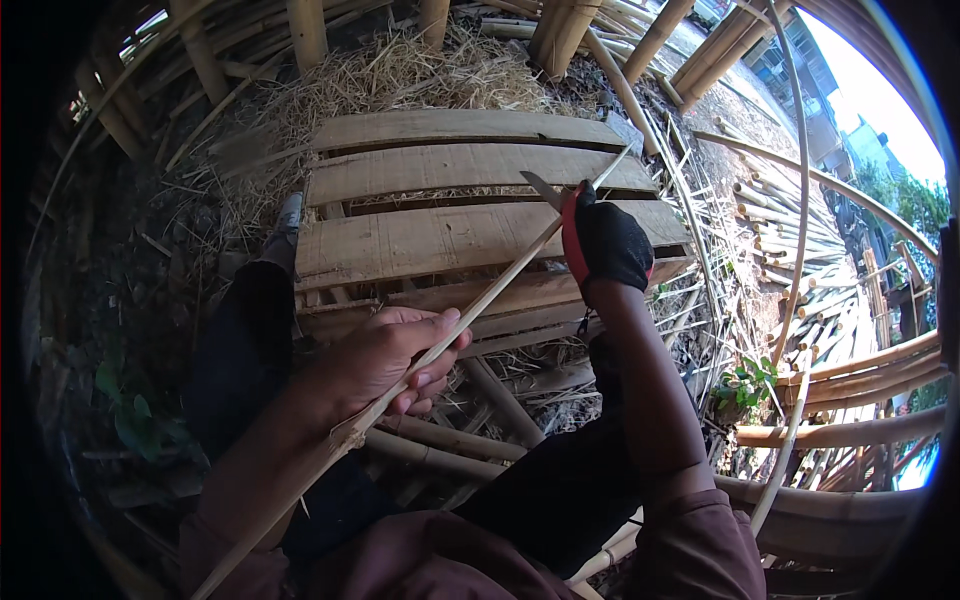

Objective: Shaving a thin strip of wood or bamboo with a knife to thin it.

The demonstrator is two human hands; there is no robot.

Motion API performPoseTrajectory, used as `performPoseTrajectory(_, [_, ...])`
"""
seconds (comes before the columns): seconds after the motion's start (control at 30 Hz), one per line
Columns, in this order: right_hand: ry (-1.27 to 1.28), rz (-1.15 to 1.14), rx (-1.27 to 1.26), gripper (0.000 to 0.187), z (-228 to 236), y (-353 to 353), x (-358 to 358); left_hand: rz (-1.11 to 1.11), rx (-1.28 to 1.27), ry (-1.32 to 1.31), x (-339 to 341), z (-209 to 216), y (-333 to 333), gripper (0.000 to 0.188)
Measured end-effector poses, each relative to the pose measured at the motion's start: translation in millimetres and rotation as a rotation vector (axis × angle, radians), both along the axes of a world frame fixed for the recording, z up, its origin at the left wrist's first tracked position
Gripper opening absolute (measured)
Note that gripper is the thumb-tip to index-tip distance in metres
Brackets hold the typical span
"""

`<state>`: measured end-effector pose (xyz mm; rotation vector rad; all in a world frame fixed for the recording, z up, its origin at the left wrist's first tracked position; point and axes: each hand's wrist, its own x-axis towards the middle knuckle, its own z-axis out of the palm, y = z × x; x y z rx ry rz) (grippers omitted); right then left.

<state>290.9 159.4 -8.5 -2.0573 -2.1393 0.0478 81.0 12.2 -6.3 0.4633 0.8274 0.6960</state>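
A long, pale bamboo strip [497, 287] runs slantwise from the lower left up toward the far right. My left hand [395, 362], bare, closes around it near the middle, fingers curled beneath and thumb on top. Farther up, my right hand [612, 243] wears a black and red glove and grips a knife [543, 189]. The blade points up and to the left, crossing the strip close to the glove. The knife's handle is hidden in the fist, and whether the gloved fingers also pinch the strip is hard to see.
A low slatted wooden bench [400, 240] stands before my knees, under the strip. Dry shavings [430, 75] heap behind it. Stacked bamboo poles [785, 220] lie at the right, with bent bamboo rails [860, 430] nearer. Bamboo posts [565, 40] rise at the back.
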Motion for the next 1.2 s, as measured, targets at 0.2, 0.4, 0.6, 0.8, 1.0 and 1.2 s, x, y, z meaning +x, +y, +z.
performPoseTrajectory(0.2, [-0.034,0.0,-0.062,0.068,-12.3,-4.8,-4.5,-0.024,0.003,0.017,-2.4,-3.4,0.7,0.029])
performPoseTrajectory(0.4, [0.035,-0.058,-0.06,0.07,-7.9,-17.3,-18.2,-0.041,-0.012,-0.037,-6.4,-5.7,-0.6,0.031])
performPoseTrajectory(0.6, [-0.001,-0.096,0.022,0.064,-0.3,-3.5,-3.3,-0.032,-0.063,-0.071,-3.5,5.7,0.6,0.029])
performPoseTrajectory(0.8, [0.01,-0.062,0.079,0.07,3.2,7.7,-2.0,-0.038,-0.1,-0.11,-5.0,5.4,-1.8,0.028])
performPoseTrajectory(1.0, [-0.119,0.032,0.096,0.057,2.9,-11.3,-10.5,-0.013,-0.129,-0.099,-6.7,6.4,-4.0,0.029])
performPoseTrajectory(1.2, [0.01,0.055,0.035,0.071,-0.1,-41.5,-23.7,-0.019,-0.132,-0.088,-10.0,6.0,-5.4,0.028])
